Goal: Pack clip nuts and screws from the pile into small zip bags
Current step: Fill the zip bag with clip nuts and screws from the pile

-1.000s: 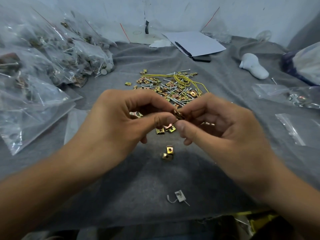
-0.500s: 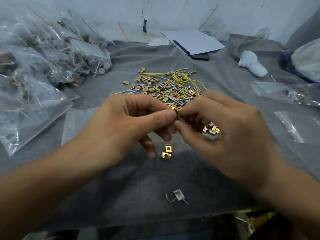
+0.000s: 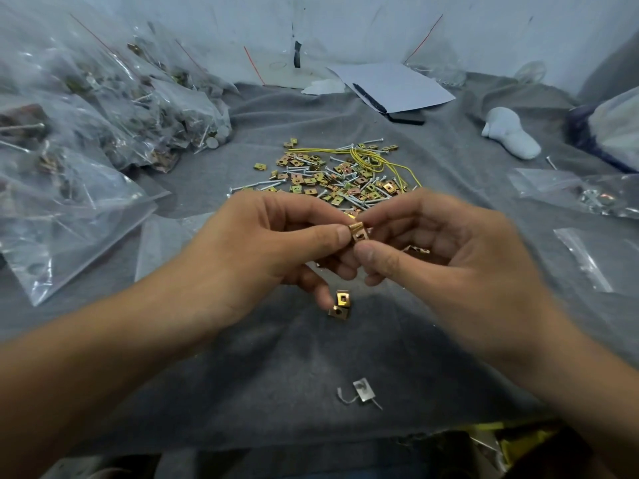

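A pile of gold clip nuts and silver screws (image 3: pixel 332 178) lies on the grey cloth, with a yellow wire looped over it. My left hand (image 3: pixel 262 250) and my right hand (image 3: pixel 439 257) meet in front of the pile. Both pinch one gold clip nut (image 3: pixel 358 231) between thumb and fingertips. Two more clip nuts (image 3: pixel 340 304) lie on the cloth just below my hands. A few others (image 3: pixel 416 249) show behind my right fingers. An empty small zip bag (image 3: pixel 587 261) lies flat at the right.
Filled clear bags (image 3: pixel 103 126) are heaped at the left. A white sheet with a pen (image 3: pixel 394 86), a white object (image 3: pixel 511 136) and a bag with parts (image 3: pixel 587 197) lie at the back and right. A small silver clip (image 3: pixel 363 390) lies near the front edge.
My hands stayed together over the cloth, turning the clip nut so its face now shows between my thumbs. The view shifted slightly.
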Tool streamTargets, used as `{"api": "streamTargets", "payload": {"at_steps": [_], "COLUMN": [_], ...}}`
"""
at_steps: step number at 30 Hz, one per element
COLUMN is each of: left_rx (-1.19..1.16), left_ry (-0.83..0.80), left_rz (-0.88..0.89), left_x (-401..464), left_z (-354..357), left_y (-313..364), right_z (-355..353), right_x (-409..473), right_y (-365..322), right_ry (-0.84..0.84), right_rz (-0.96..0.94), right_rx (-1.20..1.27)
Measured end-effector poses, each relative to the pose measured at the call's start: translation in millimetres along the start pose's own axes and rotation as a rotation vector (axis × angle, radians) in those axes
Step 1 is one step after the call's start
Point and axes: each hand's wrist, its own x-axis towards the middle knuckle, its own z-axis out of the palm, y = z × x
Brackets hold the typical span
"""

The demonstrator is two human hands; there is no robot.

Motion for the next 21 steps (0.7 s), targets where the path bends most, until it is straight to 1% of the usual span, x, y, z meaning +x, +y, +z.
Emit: {"api": "streamTargets", "payload": {"at_steps": [4,7,10,17,21], "left_rx": [-0.033,-0.071,-0.096,-0.198,-0.239], "left_ry": [-0.074,-0.107,-0.139,-0.178,-0.183], "left_rz": [-0.017,-0.022,-0.048,-0.089,-0.08], "left_x": [-2.1,-2.7,-2.2,-1.8,-2.3], "left_z": [-0.9,-0.7,-2.1,0.3,2.1], "left_y": [2.5,4.0,5.9,2.5,0.3], "right_z": [1.2,-1.1,-3.1,-1.3,-0.9], "right_x": [-1.8,0.3,2.0,-0.7,-1.0], "right_y": [-1.0,-2.4,-2.4,-2.7,-4.3], "right_ry": [0.032,0.036,0.016,0.04,0.056], "right_rz": [-0.122,-0.174,-0.216,-0.186,-0.2], "right_rx": [-0.089,-0.112,-0.208,-0.196,-0.185]}}
